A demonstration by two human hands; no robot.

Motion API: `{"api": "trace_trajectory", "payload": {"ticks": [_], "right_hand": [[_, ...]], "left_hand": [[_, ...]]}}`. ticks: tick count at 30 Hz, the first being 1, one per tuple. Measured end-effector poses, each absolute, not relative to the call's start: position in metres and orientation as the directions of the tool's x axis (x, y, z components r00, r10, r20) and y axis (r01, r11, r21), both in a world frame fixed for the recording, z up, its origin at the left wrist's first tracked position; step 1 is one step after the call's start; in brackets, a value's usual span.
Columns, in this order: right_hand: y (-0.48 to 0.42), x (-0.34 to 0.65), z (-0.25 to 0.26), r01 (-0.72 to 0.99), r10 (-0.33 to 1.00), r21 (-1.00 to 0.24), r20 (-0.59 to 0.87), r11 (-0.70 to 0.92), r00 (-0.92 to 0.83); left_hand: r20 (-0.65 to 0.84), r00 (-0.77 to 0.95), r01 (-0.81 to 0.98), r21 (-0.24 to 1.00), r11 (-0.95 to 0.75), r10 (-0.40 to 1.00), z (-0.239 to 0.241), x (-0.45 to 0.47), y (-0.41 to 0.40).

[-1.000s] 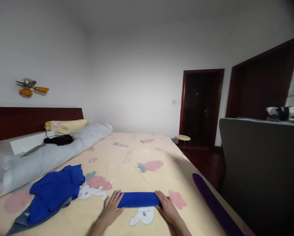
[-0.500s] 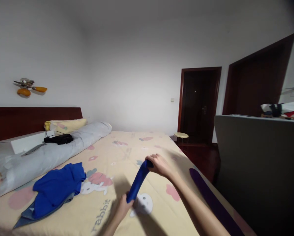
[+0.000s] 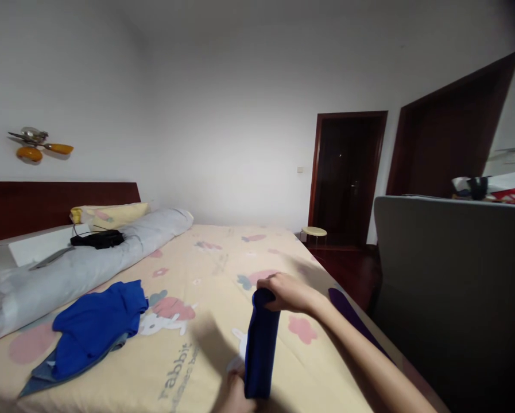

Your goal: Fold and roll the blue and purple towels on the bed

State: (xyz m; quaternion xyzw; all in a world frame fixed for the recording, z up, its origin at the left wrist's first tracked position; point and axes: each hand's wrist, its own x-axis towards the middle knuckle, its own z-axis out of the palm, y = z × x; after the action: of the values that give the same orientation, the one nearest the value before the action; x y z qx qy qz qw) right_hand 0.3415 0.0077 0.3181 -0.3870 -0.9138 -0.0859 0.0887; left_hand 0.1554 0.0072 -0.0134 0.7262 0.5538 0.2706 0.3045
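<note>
A dark blue strip of folded cloth (image 3: 261, 344) is stretched nearly upright between my hands above the bed. Its upper end is gripped by my right hand (image 3: 283, 293), fingers curled over the top edge. Lower down, my left hand (image 3: 237, 393) pinches the bottom end near the frame's lower edge, and part of that hand is cut off. To the left, a crumpled bright blue garment (image 3: 97, 330) lies on the bed on top of a greyish-blue denim-like cloth (image 3: 37, 376). A long purple strip (image 3: 356, 321) lies along the bed's right edge, partly behind my right forearm.
The bed (image 3: 214, 269) has a cream rabbit-print sheet. A rolled grey quilt (image 3: 154, 235), black bag (image 3: 97, 238), white box (image 3: 46, 244) and pillow (image 3: 111, 215) lie by the headboard. A grey panel (image 3: 450, 275) stands at right; a round stool (image 3: 314, 232) is near the door.
The blue cloth strip has turned from slanting to nearly upright, showing a wider face. My left hand has moved down and right; the right hand has shifted slightly. The view has moved a little.
</note>
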Motion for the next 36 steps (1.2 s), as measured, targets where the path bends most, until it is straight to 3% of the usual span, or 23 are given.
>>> {"api": "trace_trajectory", "payload": {"ticks": [4,13,19,22,27,31,36], "right_hand": [[0.025,0.377,0.332,0.765,0.718,0.081,0.294,0.639,-0.630],[0.085,0.479,0.342,0.901,0.785,0.203,0.441,0.384,-0.435],[0.091,0.522,0.321,0.948,0.712,0.258,0.629,0.186,-0.311],[0.082,0.545,0.266,0.923,0.613,0.333,0.694,0.194,-0.379],[0.060,0.595,0.094,0.868,0.563,0.419,0.663,0.267,-0.493],[0.023,0.615,-0.014,0.919,0.643,0.297,0.656,0.259,-0.394],[-0.008,0.604,-0.041,0.968,0.709,0.166,0.659,0.188,-0.251]], "left_hand": [[0.026,0.246,0.720,0.664,-0.200,0.969,-0.002,0.156,0.003],[0.041,0.305,0.686,0.684,-0.249,0.952,0.002,0.155,-0.004],[0.075,0.313,0.738,0.609,-0.292,0.947,-0.005,0.156,0.000],[0.017,0.331,0.750,0.602,-0.274,0.943,-0.004,0.157,0.003],[0.052,0.331,0.731,0.617,-0.291,0.942,-0.008,0.157,0.002],[0.177,0.349,0.688,0.619,-0.380,0.920,-0.013,0.157,-0.001],[0.253,0.380,0.651,0.610,-0.451,0.890,-0.008,0.160,-0.008]]}}
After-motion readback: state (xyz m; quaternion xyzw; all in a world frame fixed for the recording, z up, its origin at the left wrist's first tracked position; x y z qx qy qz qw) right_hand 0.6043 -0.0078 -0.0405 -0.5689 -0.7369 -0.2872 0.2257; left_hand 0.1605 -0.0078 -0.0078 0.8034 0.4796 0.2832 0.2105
